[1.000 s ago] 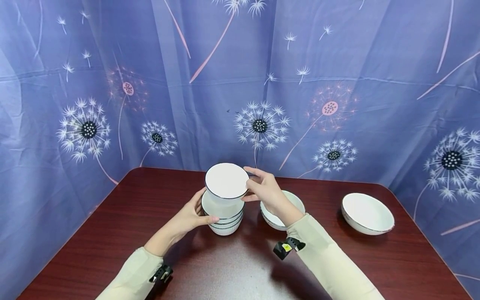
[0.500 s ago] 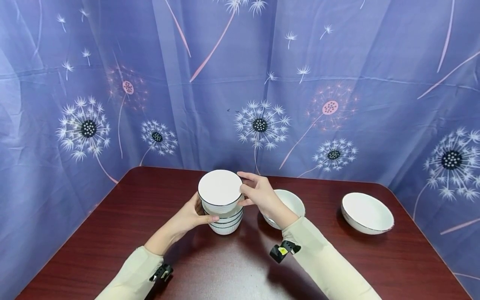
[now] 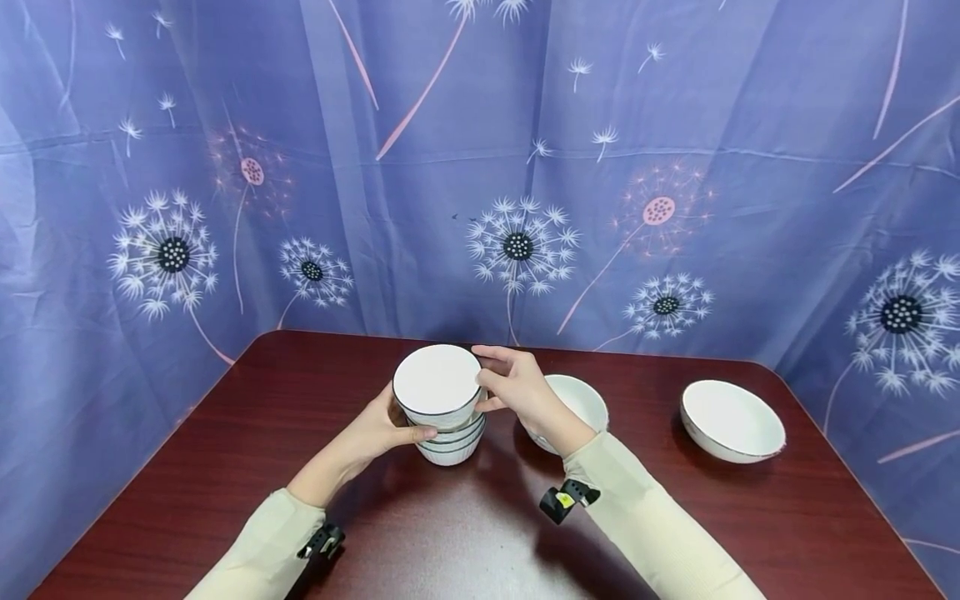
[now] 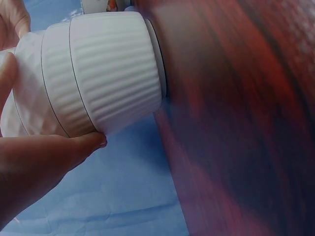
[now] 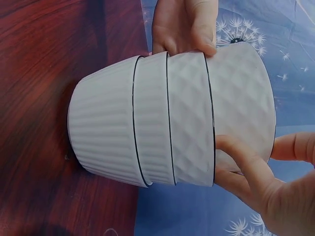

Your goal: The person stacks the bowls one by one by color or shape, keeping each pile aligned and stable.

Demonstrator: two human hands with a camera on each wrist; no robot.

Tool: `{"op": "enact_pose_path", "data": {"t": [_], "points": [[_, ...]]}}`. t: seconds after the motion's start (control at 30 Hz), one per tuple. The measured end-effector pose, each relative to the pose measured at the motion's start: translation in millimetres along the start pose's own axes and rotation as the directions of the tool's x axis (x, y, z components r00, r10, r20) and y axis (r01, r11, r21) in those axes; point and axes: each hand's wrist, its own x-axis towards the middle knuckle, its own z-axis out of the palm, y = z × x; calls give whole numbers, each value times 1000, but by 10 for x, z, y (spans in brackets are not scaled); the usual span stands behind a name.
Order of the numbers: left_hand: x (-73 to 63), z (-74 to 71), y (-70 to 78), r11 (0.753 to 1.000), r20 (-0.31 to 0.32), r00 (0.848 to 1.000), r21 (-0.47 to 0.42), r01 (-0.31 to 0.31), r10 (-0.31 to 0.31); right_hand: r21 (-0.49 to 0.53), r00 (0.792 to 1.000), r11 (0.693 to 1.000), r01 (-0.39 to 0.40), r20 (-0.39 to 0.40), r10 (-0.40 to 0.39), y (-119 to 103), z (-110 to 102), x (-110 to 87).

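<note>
A stack of white bowls (image 3: pixel 450 455) with thin dark rims stands on the table, ribbed low down and diamond-patterned higher up in the right wrist view. My left hand (image 3: pixel 373 433) grips the stack's left side, thumb across the front. In the left wrist view the thumb (image 4: pixel 88 141) lies against a ribbed bowl. Another dark-rimmed bowl (image 3: pixel 438 380) sits in the top of the stack, tilted a little in the head view. My right hand (image 3: pixel 522 390) pinches this top bowl's right side between thumb and fingers (image 5: pixel 246 160). Its base is hidden inside the bowl below.
Behind my right wrist, a wider white bowl (image 3: pixel 577 398) is partly covered by the forearm. A similar shallow bowl (image 3: pixel 732 422) stands at the right of the dark red wooden table (image 3: pixel 465 542). A blue dandelion-print curtain (image 3: pixel 420 208) hangs behind the table.
My right hand has brought the top bowl down and left into the stack. My left hand has kept its grip on the stack. The wider bowls have stayed in place.
</note>
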Motion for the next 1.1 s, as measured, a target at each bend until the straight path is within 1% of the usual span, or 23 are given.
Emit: {"op": "enact_pose_path", "data": {"t": [0.1, 0.3, 0.47, 0.7, 0.83, 1.0, 1.1], "points": [[2, 5, -9, 1000, -6, 1000, -1, 0, 0, -11, 1000, 1000, 6, -10, -6, 10, -6, 0], [10, -1, -27, 1000, 5, 1000, -11, 5, -5, -20, 999, 1000, 6, -37, -7, 41, -16, 12], [4, -1, -20, 1000, -3, 1000, -11, 6, -6, -34, 998, 999, 9, -56, -11, 36, -31, 3], [12, 5, 0, 1000, -20, 1000, -11, 17, -18, -39, 994, 999, -35, -104, 31, 19, -58, 12], [9, 2, -3, 1000, -33, 999, -21, 22, -23, -26, 993, 998, -58, -108, 55, 19, -76, 23], [6, 0, -10, 1000, -31, 999, -21, 18, -19, -21, 992, 998, -63, -110, 60, 42, -86, 40], [6, -1, -7, 1000, -27, 1000, -22, 16, -16, -57, 991, 997, -59, -126, 51, 60, -88, 44]]}}
